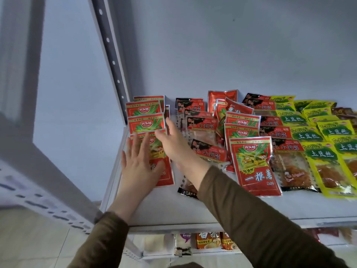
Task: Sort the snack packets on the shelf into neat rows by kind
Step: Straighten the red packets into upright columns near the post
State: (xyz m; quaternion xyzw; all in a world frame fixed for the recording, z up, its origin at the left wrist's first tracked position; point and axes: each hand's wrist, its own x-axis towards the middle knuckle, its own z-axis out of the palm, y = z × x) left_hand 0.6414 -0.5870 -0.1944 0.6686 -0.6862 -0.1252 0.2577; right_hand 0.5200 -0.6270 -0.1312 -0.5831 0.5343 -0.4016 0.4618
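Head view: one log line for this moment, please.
left hand: flat on front red foil packet | right hand: open, fingers at left red row | second red row, yellow packets: untouched

This looks like a small shop. A white metal shelf [173,209] with a punched upright post [114,62] at its left edge stands against a plain wall and carries many identical snack packets [255,165] laid in overlapping rows by kind: red ones, black-and-red ones [210,151], yellow-green ones [324,157]. Below its front edge, a lower shelf holds more packaged goods [208,239].
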